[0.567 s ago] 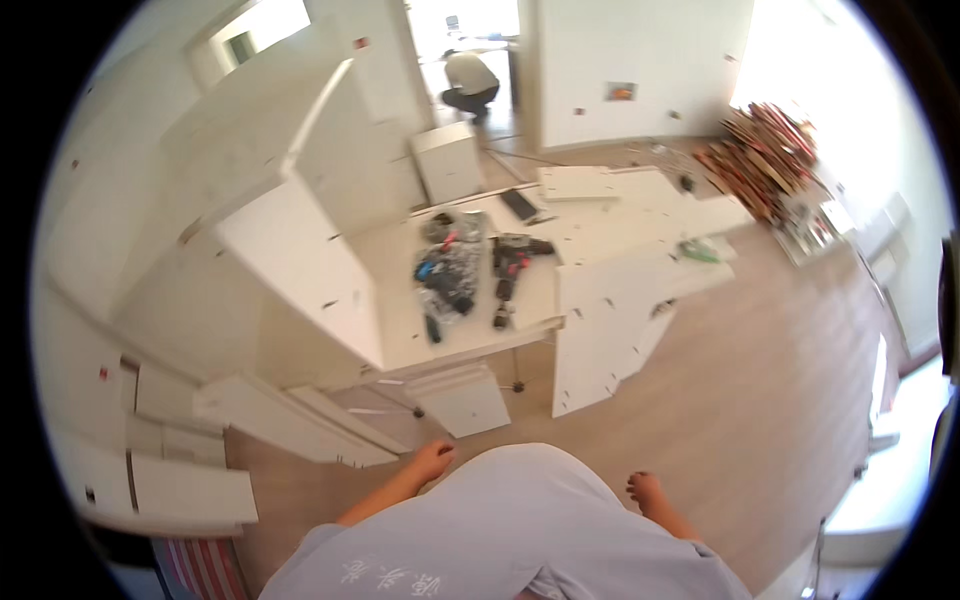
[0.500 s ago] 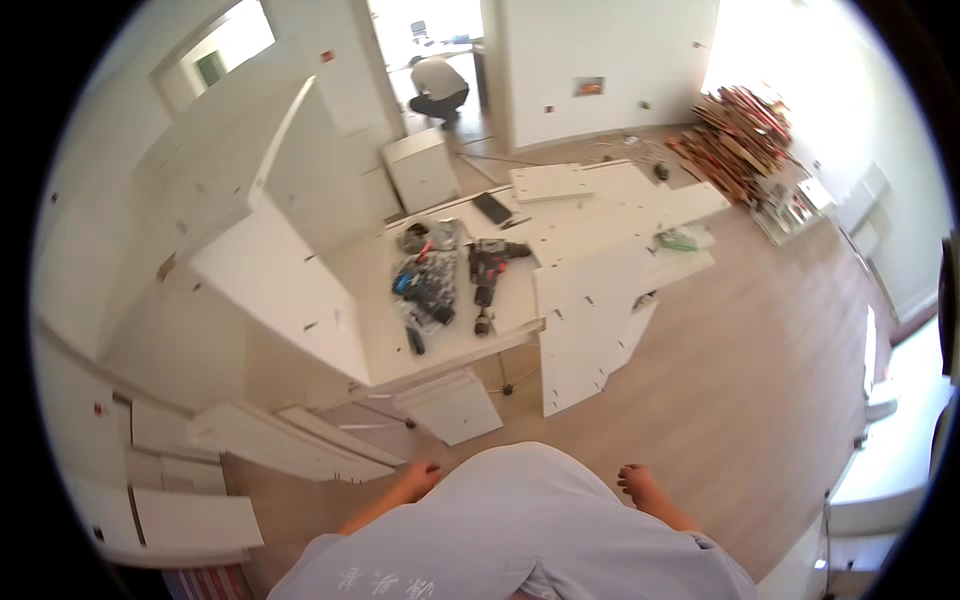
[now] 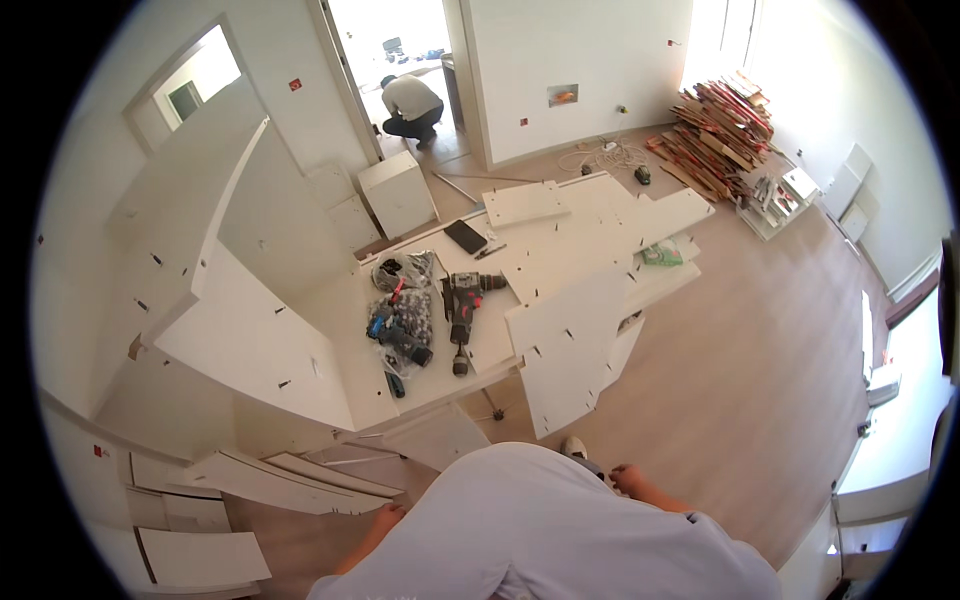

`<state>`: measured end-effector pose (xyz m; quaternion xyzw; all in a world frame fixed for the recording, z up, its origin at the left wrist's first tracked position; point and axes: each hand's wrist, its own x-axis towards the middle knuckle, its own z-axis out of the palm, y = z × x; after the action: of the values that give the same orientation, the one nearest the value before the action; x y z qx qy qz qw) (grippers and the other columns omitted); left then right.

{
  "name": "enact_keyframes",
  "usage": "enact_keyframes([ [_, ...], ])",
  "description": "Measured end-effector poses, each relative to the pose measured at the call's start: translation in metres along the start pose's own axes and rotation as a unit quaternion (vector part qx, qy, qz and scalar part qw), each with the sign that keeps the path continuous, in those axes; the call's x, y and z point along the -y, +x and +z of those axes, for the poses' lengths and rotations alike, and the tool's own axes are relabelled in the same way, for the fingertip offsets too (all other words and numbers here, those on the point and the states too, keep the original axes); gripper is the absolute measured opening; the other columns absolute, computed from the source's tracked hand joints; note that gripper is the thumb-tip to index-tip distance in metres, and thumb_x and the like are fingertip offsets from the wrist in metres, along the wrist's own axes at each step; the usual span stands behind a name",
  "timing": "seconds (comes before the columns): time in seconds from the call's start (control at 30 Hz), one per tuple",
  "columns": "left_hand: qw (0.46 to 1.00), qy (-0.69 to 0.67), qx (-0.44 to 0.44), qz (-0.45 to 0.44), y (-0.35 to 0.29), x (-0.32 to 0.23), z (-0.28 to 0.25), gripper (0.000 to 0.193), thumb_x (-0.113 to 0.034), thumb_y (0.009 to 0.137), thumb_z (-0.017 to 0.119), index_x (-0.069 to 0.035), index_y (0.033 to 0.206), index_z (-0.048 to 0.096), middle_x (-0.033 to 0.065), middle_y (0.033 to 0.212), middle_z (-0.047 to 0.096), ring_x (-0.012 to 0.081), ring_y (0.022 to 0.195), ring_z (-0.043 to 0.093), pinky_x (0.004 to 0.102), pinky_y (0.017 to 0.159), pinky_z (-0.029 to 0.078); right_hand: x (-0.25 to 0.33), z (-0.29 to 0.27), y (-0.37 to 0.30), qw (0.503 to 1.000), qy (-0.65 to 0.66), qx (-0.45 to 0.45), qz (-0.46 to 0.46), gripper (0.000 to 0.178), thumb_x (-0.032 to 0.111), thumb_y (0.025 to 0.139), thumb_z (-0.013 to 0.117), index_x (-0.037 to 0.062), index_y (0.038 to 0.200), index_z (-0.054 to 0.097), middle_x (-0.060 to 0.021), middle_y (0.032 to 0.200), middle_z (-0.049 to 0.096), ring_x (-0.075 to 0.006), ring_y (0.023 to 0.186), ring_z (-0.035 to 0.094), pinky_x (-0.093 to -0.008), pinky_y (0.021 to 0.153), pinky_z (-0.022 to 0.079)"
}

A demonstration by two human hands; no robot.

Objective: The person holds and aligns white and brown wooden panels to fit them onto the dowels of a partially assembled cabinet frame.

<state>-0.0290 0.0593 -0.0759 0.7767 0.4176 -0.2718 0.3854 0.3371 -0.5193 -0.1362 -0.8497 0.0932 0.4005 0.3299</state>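
Note:
My right hand [image 3: 628, 479] hangs over the floor on the right of my shirt, holding nothing, its fingers loosely bent and a little apart. On the other side my left hand [image 3: 388, 518] hangs low by some leaning white boards [image 3: 285, 485]; my shirt hides part of its fingers. Ahead stands a white panel worktop [image 3: 590, 225]. On it lie a black and red cordless drill [image 3: 463, 306], a blue and black power tool [image 3: 400, 338] on a clear bag of small fittings [image 3: 410, 300], and a black phone [image 3: 465, 236]. Neither hand touches these.
A tall white panel [image 3: 250, 330] stands upright on the worktop's left. A white board [image 3: 565, 350] slants off its front edge. Scrap wood strips [image 3: 715, 135] are heaped at the far right. Beyond the doorway a person [image 3: 411, 108] crouches. A cable [image 3: 610, 158] lies coiled by the wall.
The view has shifted, with the worktop now lower and further left. My left hand is lower and more covered by my shirt; a shoe shows beside my right hand.

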Motion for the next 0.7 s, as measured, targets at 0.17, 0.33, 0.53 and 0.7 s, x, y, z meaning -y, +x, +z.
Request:
enact_keyframes([
  [0.17, 0.998, -0.059, -0.025, 0.023, -0.002, -0.068, 0.043, 0.041, -0.032, 0.093, 0.065, -0.003, 0.122, 0.071, 0.0195, 0.115, 0.074, 0.0345, 0.107, 0.07, 0.0438, 0.093, 0.055, 0.153, -0.08, 0.048, 0.936, -0.045, -0.146, -0.317, 0.031, 0.026, 0.093, 0.068, 0.0026, 0.114, 0.073, -0.0173, 0.1, 0.076, -0.031, 0.09, 0.075, -0.0416, 0.082, 0.058],
  [0.33, 0.997, -0.068, -0.027, 0.038, -0.002, -0.138, 0.087, 0.042, -0.033, 0.093, 0.065, -0.004, 0.122, 0.072, 0.0194, 0.115, 0.074, 0.0352, 0.107, 0.07, 0.0441, 0.093, 0.055, 0.351, -0.167, 0.0, 0.83, 0.144, -0.176, -0.508, 0.014, 0.01, 0.093, 0.07, 0.0041, 0.105, 0.074, -0.0145, 0.102, 0.076, -0.0252, 0.092, 0.074, -0.0353, 0.08, 0.057],
  [0.53, 0.996, -0.078, -0.047, 0.011, -0.012, -0.19, 0.119, 0.042, -0.034, 0.092, 0.065, -0.004, 0.121, 0.072, 0.0193, 0.115, 0.074, 0.036, 0.106, 0.07, 0.0444, 0.093, 0.055, 0.414, -0.227, -0.018, 0.695, 0.024, -0.222, -0.683, 0.015, -0.001, 0.085, 0.069, 0.0069, 0.097, 0.072, -0.0093, 0.098, 0.075, -0.0292, 0.088, 0.072, -0.0369, 0.078, 0.058],
  [0.7, 0.993, -0.104, -0.048, -0.007, -0.011, -0.209, 0.133, 0.043, -0.035, 0.092, 0.064, -0.004, 0.121, 0.073, 0.0192, 0.115, 0.074, 0.0368, 0.106, 0.07, 0.0447, 0.093, 0.055, 0.412, -0.273, 0.006, 0.729, 0.08, -0.191, -0.653, 0.021, -0.011, 0.086, 0.064, 0.0032, 0.099, 0.073, -0.0127, 0.099, 0.073, -0.0227, 0.087, 0.072, -0.0309, 0.077, 0.057],
])
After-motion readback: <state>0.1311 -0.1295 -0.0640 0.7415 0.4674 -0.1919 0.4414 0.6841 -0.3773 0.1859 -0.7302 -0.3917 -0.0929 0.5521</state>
